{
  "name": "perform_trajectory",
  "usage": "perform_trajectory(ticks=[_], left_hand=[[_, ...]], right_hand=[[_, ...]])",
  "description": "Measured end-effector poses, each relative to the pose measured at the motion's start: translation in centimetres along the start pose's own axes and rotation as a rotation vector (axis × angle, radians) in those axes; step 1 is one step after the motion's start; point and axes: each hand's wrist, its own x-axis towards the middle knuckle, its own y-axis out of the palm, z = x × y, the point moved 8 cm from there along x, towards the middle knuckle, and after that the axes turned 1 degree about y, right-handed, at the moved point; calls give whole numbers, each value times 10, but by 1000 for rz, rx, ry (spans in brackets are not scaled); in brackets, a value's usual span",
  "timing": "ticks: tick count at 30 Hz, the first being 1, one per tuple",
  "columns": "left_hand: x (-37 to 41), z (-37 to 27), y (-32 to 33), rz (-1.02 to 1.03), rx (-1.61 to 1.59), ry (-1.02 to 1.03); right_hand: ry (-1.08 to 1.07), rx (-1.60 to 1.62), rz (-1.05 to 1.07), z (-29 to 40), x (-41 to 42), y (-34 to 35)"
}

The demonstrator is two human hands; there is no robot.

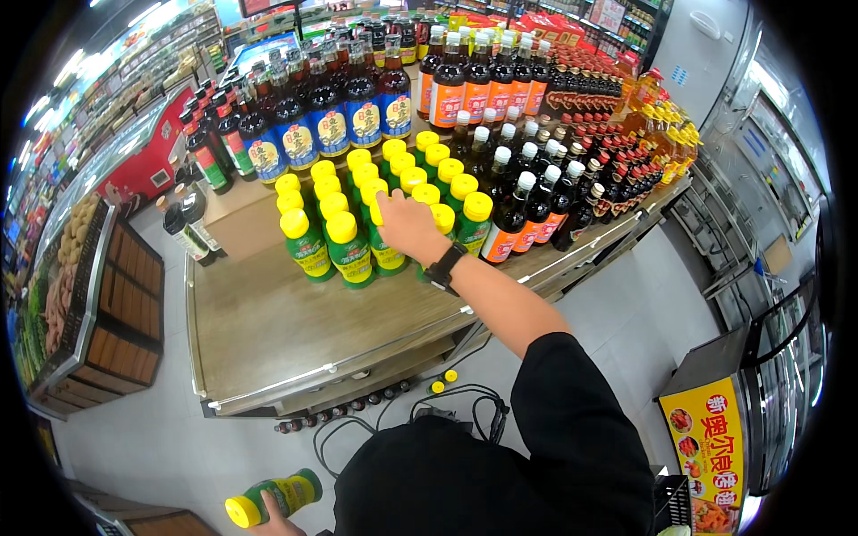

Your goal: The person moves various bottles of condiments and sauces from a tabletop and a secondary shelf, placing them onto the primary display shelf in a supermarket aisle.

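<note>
My left hand [276, 521], low in the view, holds a green plastic sauce bottle [285, 494] with a yellow cap, tilted nearly onto its side above the floor. My right hand [410, 224] reaches over the display table [268, 335], its fingers around the yellow cap of a front-row green bottle [389, 258]. Part of that grip is hidden behind the hand. More of these green bottles [352, 261] stand upright in rows on both sides of it. One front bottle right of my wrist is mostly covered by my forearm.
Fish sauce bottles with blue labels [365, 120] stand behind on a raised cardboard box [268, 224]. Dark bottles with orange labels [509, 228] crowd the right. Black cables [375, 429] lie on the floor beside the table, near small bottles [358, 404]. A vegetable bin [127, 301] stands left.
</note>
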Motion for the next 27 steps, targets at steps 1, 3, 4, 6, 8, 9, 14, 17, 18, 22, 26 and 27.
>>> perform_trajectory(ticks=[1, 3, 4, 6, 8, 9, 14, 17, 18, 22, 26, 27], left_hand=[[0, -1, -1, 3, -7, -5], [0, -6, -2, 13, -21, -14], [0, -9, -2, 20, -29, -18], [0, -22, 2, 51, -42, 1], [-3, -32, 2, 56, -29, 5], [-3, -34, 1, 56, -20, 6], [-1, -4, -10, 100, -38, -2], [-3, -8, -11, 118, -58, -31], [-5, -13, -12, 113, -70, -41], [-5, -21, -25, 34, 16, -60], [1, 10, -36, 84, 6, -60], [2, 14, -38, 85, 12, -57]], right_hand=[[6, 23, -20, 1, 1, -1], [9, 43, -42, 2, 0, -2], [23, 46, -52, 0, 1, 0], [48, 63, -40, -1, -1, -1], [37, 58, 32, 3, -3, 4], [31, 57, 69, 5, -6, 6], [-13, 177, 129, 19, -26, 8], [-62, 204, 119, 26, -38, 13], [-104, 226, 77, 32, -40, 15], [-221, 226, 45, 54, -54, 16], [-218, 208, -12, 55, -69, 6], [-216, 217, -20, 54, -74, 3]])
